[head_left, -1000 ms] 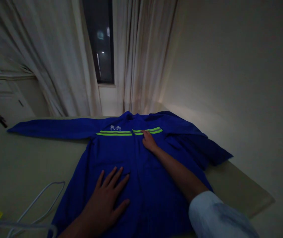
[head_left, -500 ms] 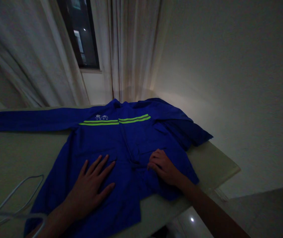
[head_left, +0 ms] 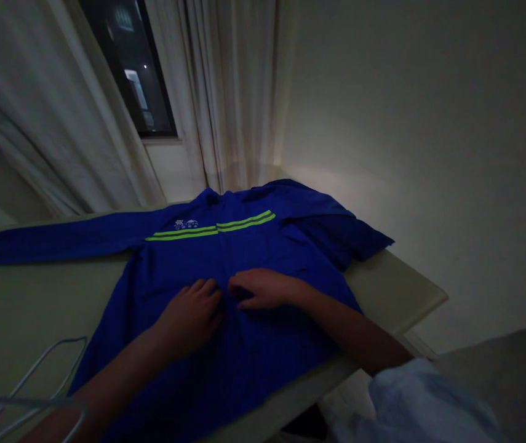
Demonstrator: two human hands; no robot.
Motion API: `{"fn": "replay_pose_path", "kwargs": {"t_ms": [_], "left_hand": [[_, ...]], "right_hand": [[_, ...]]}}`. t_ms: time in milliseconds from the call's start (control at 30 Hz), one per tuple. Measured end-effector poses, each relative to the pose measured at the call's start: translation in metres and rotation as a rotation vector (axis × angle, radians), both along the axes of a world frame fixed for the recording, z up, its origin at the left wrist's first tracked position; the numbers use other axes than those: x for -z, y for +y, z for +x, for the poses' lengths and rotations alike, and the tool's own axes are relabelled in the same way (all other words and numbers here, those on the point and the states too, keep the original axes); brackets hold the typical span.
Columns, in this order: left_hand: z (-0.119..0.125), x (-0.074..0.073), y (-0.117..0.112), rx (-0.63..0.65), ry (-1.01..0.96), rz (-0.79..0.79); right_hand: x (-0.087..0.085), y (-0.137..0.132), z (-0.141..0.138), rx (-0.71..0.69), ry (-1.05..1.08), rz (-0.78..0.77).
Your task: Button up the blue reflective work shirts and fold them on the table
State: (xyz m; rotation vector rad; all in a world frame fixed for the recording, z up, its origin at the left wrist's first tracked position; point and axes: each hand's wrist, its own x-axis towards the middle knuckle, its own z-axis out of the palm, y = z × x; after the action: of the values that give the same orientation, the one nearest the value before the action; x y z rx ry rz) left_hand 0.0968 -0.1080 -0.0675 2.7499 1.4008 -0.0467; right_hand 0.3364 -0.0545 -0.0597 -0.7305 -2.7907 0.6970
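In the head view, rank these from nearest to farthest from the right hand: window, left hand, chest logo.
1. Left hand: just left of the right hand.
2. Chest logo: forward and left, on the jacket.
3. Window: left, beyond the jacket.

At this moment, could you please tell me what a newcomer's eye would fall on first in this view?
Most likely the bright blue jacket spread across the table, with green stripes across its chest. Next, perhaps, the left hand and right hand, close together over the jacket's middle. Behind, a dark window shows between pale curtains.
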Motion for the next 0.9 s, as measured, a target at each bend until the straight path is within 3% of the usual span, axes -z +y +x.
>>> {"fn": "replay_pose_path", "kwargs": {"t_ms": [100, 167, 233, 333, 400, 500, 667, 900], "left_hand": [[0.021, -0.016, 0.023, 0.017, -0.007, -0.098], [0.026, -0.016, 0.035, 0.000, -0.017, -0.190], [0.025, -0.007, 0.044, -0.012, -0.084, -0.282], [0.021, 0.017, 0.048, 0.012, -0.351, -0.359], [0.018, 0.033, 0.045, 0.056, -0.519, -0.329], [0.015, 0.046, 0.037, 0.118, -0.568, -0.249], [0.011, 0.049, 0.034, 0.116, -0.519, -0.252], [0.016, 0.042, 0.035, 0.031, -0.521, -0.373]], "right_hand": [[0.014, 0.007, -0.002, 0.022, -0.040, 0.029], [0.021, 0.005, 0.003, 0.027, -0.035, 0.032], [0.022, 0.003, 0.009, 0.035, -0.017, 0.026], [0.018, 0.003, 0.014, 0.119, 0.020, 0.032], [0.016, 0.003, 0.014, 0.174, 0.049, 0.016], [0.017, 0.004, 0.014, 0.157, 0.119, -0.073], [0.017, 0.005, 0.021, 0.047, 0.197, -0.191], [0.014, 0.006, 0.026, 0.098, 0.168, -0.085]]}}
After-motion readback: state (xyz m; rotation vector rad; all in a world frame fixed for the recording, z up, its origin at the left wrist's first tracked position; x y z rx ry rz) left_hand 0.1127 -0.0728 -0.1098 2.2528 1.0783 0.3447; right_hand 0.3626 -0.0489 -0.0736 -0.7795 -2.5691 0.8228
